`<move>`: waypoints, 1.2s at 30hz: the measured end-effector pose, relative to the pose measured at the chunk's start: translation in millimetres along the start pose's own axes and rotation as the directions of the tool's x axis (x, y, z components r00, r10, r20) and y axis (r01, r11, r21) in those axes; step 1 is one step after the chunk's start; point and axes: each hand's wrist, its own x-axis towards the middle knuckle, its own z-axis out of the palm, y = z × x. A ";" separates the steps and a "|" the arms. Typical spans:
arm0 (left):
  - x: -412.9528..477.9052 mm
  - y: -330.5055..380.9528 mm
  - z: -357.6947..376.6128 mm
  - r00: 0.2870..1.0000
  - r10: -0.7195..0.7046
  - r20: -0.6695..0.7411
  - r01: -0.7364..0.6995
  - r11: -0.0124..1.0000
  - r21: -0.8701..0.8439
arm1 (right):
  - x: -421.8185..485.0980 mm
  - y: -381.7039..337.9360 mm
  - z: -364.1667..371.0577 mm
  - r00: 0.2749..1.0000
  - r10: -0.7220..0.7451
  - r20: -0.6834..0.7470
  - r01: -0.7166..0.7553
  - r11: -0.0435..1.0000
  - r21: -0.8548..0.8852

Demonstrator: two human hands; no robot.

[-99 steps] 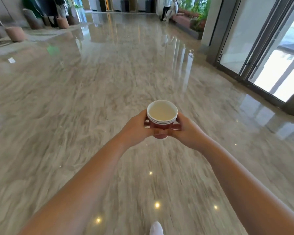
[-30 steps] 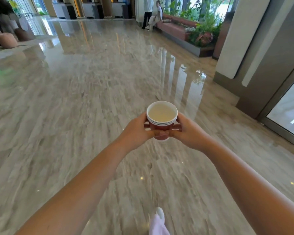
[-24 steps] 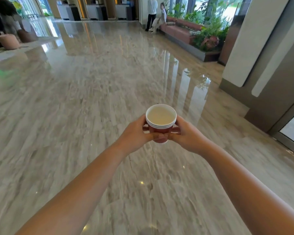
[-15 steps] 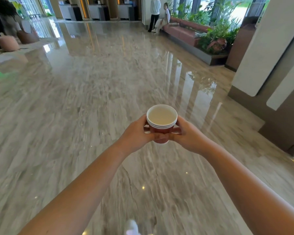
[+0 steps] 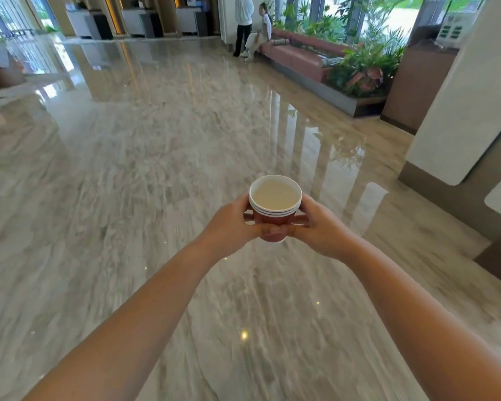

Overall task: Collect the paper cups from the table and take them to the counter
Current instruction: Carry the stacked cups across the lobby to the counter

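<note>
Cups: nested red paper cups, upright, above the marble floor.
Grip: left hand and right hand wrap the stack.
Advice: keep rims level; worktop possibly far ahead.

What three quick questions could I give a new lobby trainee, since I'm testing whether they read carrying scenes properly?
1. True or false: the stack of paper cups is held by one hand only.
2. How many white rims show at the top of the stack: A) one, B) three, C) six?
3. Which side of the view has the planter with green plants?

Key
1. False: the left hand and the right hand both clasp it from opposite sides.
2. B: about three nested rims, above a red wall.
3. The right side, beside the long reddish bench, across the marble floor.
</note>
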 end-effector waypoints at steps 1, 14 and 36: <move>25.1 -4.6 -4.8 1.000 -0.002 0.006 0.002 1.000 -0.004 | 23.6 5.2 -7.8 1.000 0.005 -0.007 -0.005 1.000 -0.005; 398.5 -59.9 -46.4 1.000 0.022 0.017 -0.021 1.000 -0.005 | 359.2 109.5 -141.9 0.999 0.013 -0.035 -0.013 1.000 -0.009; 1017.1 -131.1 -81.7 0.957 0.127 0.260 -0.121 0.992 -0.039 | 858.1 268.9 -370.4 0.952 0.140 -0.273 -0.140 0.990 0.020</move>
